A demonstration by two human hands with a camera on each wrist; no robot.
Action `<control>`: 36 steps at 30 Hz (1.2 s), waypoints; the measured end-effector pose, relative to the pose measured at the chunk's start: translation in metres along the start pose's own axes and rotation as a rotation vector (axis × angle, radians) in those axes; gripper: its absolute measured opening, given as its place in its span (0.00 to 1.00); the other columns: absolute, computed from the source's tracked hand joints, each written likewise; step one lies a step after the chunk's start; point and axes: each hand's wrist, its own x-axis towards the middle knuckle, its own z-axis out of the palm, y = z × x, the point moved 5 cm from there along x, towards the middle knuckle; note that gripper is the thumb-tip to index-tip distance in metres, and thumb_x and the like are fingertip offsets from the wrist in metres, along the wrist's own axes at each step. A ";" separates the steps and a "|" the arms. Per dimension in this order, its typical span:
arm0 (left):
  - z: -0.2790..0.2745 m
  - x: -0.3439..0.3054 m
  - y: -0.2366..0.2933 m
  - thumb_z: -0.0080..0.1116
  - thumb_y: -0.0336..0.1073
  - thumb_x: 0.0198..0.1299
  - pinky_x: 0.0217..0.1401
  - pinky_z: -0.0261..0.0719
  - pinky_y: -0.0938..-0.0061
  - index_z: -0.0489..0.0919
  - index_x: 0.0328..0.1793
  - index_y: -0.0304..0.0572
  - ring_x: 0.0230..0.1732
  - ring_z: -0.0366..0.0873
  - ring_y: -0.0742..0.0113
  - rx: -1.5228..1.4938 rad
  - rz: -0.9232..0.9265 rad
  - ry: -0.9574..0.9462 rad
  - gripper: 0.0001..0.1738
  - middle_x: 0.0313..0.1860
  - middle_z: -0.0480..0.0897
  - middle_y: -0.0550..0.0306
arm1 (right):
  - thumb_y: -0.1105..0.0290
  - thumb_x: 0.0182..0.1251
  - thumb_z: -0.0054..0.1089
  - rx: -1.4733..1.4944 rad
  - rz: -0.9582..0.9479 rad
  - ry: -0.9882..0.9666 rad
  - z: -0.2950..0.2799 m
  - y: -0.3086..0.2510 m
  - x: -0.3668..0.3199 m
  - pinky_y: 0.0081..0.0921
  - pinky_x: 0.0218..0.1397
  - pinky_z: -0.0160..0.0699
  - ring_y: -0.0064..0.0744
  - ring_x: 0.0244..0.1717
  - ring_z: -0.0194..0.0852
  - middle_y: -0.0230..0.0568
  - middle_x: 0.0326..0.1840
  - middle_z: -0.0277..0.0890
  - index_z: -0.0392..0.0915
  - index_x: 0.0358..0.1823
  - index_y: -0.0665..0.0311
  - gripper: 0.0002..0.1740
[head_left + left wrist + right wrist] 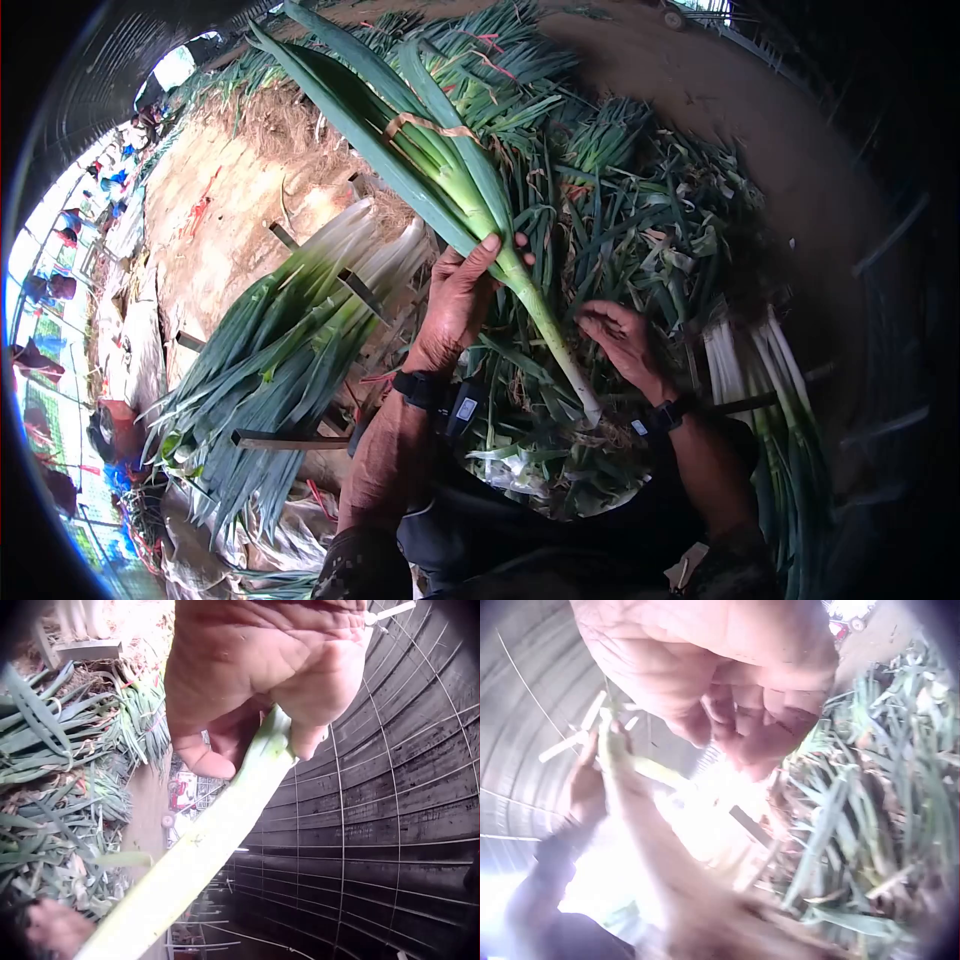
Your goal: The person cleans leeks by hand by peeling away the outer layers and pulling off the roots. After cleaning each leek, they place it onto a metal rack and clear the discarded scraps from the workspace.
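A long green onion (462, 190) slants across the head view, leaves up and left, pale root end (590, 405) down and right. My left hand (465, 290) grips its stalk below the leaves, thumb on the near side. A dry brown strip (432, 126) crosses the leaves. In the left wrist view a thin pale flap (124, 859) sticks out sideways from the stalk. Beside the lower stalk is my right hand (622, 345), apart from it, its fingers loosely bent. The right wrist view shows no thing between those fingers (739, 754).
Bundled green onions (290, 340) lie on a rack with metal bars (362, 295) at left; more white stalks (760, 360) are at right. Leafy trimmings (660, 230) heap up ahead. Farther back are more green onions (500, 60). Bare ground (680, 70) lies beyond.
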 end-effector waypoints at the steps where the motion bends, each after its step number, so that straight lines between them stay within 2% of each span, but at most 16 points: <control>1: 0.002 0.002 -0.011 0.61 0.38 0.70 0.53 0.82 0.62 0.79 0.57 0.37 0.47 0.85 0.58 -0.006 0.005 0.001 0.15 0.49 0.85 0.50 | 0.69 0.68 0.68 0.008 -0.121 0.030 0.001 -0.038 -0.006 0.19 0.48 0.80 0.20 0.44 0.79 0.36 0.43 0.82 0.80 0.56 0.64 0.17; 2: 0.004 0.005 -0.020 0.61 0.38 0.70 0.53 0.82 0.62 0.79 0.57 0.37 0.47 0.84 0.59 -0.010 0.008 0.000 0.15 0.49 0.85 0.51 | 0.68 0.65 0.71 0.017 -0.244 0.061 0.000 -0.060 -0.006 0.20 0.44 0.82 0.19 0.41 0.79 0.35 0.39 0.83 0.82 0.53 0.64 0.17; 3: -0.006 0.000 0.017 0.61 0.38 0.70 0.53 0.83 0.63 0.79 0.56 0.37 0.46 0.84 0.59 0.112 -0.002 -0.023 0.15 0.48 0.85 0.51 | 0.70 0.62 0.73 0.069 -0.329 0.038 0.043 -0.066 0.009 0.21 0.44 0.82 0.20 0.41 0.79 0.36 0.40 0.83 0.81 0.51 0.67 0.17; 5: 0.002 -0.002 -0.001 0.61 0.38 0.70 0.53 0.83 0.63 0.79 0.56 0.37 0.46 0.84 0.60 0.052 0.013 -0.027 0.15 0.48 0.86 0.51 | 0.70 0.61 0.74 0.032 -0.368 0.109 0.036 -0.070 0.008 0.22 0.43 0.82 0.21 0.39 0.79 0.36 0.39 0.82 0.81 0.47 0.69 0.16; 6: -0.001 -0.013 0.002 0.61 0.37 0.70 0.53 0.82 0.63 0.79 0.56 0.36 0.46 0.84 0.60 0.045 0.001 0.020 0.15 0.48 0.86 0.51 | 0.70 0.61 0.74 0.032 -0.335 0.092 0.043 -0.070 0.001 0.22 0.43 0.81 0.21 0.39 0.79 0.36 0.38 0.82 0.81 0.46 0.69 0.15; 11: -0.005 -0.015 -0.001 0.61 0.36 0.70 0.54 0.82 0.61 0.79 0.58 0.36 0.47 0.84 0.58 0.061 -0.016 0.003 0.15 0.48 0.85 0.49 | 0.69 0.61 0.75 0.017 -0.276 -0.007 0.040 -0.066 0.000 0.22 0.43 0.80 0.20 0.40 0.78 0.34 0.37 0.80 0.80 0.44 0.69 0.15; 15: -0.004 -0.014 -0.002 0.60 0.36 0.70 0.55 0.82 0.59 0.78 0.59 0.35 0.48 0.84 0.56 0.062 -0.019 -0.012 0.16 0.49 0.85 0.48 | 0.70 0.61 0.74 0.056 -0.211 0.036 0.043 -0.062 -0.001 0.20 0.44 0.81 0.20 0.41 0.78 0.34 0.39 0.80 0.79 0.45 0.69 0.15; 17: 0.000 -0.015 -0.001 0.61 0.36 0.69 0.52 0.83 0.63 0.79 0.57 0.35 0.46 0.84 0.60 0.044 -0.027 -0.014 0.15 0.47 0.86 0.50 | 0.71 0.62 0.73 0.168 -0.224 0.056 0.044 -0.075 -0.005 0.20 0.45 0.82 0.20 0.41 0.79 0.34 0.40 0.79 0.78 0.45 0.69 0.15; 18: 0.002 -0.016 -0.001 0.62 0.36 0.69 0.51 0.83 0.65 0.80 0.56 0.36 0.45 0.85 0.61 0.031 -0.033 -0.013 0.14 0.46 0.86 0.51 | 0.72 0.63 0.73 0.111 -0.213 0.040 0.042 -0.076 -0.004 0.20 0.47 0.82 0.21 0.42 0.80 0.35 0.41 0.79 0.77 0.45 0.69 0.15; 21: 0.005 -0.017 -0.001 0.61 0.35 0.69 0.51 0.83 0.65 0.80 0.56 0.35 0.44 0.84 0.62 0.023 -0.039 -0.027 0.14 0.45 0.86 0.51 | 0.73 0.62 0.73 0.135 -0.148 -0.041 0.042 -0.075 -0.003 0.21 0.45 0.82 0.20 0.42 0.79 0.34 0.41 0.79 0.78 0.44 0.69 0.14; 24: 0.005 -0.017 -0.003 0.62 0.35 0.69 0.49 0.83 0.67 0.80 0.55 0.35 0.43 0.84 0.63 0.050 -0.013 -0.019 0.14 0.45 0.86 0.52 | 0.75 0.60 0.73 -0.090 -0.264 0.018 0.043 -0.075 -0.004 0.24 0.41 0.81 0.23 0.38 0.80 0.34 0.38 0.79 0.78 0.40 0.67 0.12; 27: -0.005 -0.015 -0.008 0.62 0.37 0.69 0.52 0.83 0.63 0.79 0.58 0.34 0.45 0.84 0.59 0.144 -0.003 0.032 0.17 0.47 0.85 0.49 | 0.77 0.57 0.72 -0.374 -0.607 0.152 0.046 -0.087 -0.014 0.28 0.38 0.79 0.31 0.35 0.79 0.37 0.36 0.77 0.77 0.36 0.64 0.10; 28: -0.007 -0.014 -0.006 0.63 0.38 0.69 0.52 0.82 0.63 0.79 0.58 0.34 0.44 0.84 0.60 0.173 0.006 0.058 0.17 0.47 0.85 0.50 | 0.78 0.56 0.71 -0.418 -0.645 0.175 0.049 -0.091 -0.022 0.30 0.38 0.79 0.37 0.35 0.79 0.39 0.36 0.76 0.76 0.34 0.63 0.10; 32: -0.015 -0.012 -0.003 0.64 0.39 0.67 0.50 0.82 0.65 0.79 0.56 0.35 0.43 0.84 0.61 0.210 0.029 0.133 0.18 0.45 0.85 0.51 | 0.78 0.58 0.69 -0.351 -0.616 0.107 0.056 -0.081 -0.033 0.28 0.41 0.79 0.35 0.38 0.79 0.41 0.39 0.76 0.75 0.36 0.65 0.10; 35: -0.022 -0.010 0.000 0.65 0.40 0.67 0.48 0.81 0.66 0.79 0.56 0.34 0.42 0.83 0.62 0.202 0.045 0.162 0.18 0.44 0.85 0.52 | 0.78 0.59 0.68 -0.447 -0.578 -0.121 0.058 -0.073 -0.045 0.28 0.41 0.79 0.34 0.38 0.80 0.39 0.38 0.77 0.75 0.34 0.65 0.08; 36: -0.025 -0.009 0.002 0.65 0.40 0.67 0.48 0.81 0.66 0.79 0.56 0.34 0.41 0.83 0.63 0.201 0.051 0.171 0.18 0.44 0.85 0.52 | 0.76 0.61 0.66 -0.503 -0.502 -0.208 0.061 -0.063 -0.054 0.29 0.40 0.79 0.34 0.37 0.80 0.39 0.38 0.78 0.77 0.33 0.64 0.05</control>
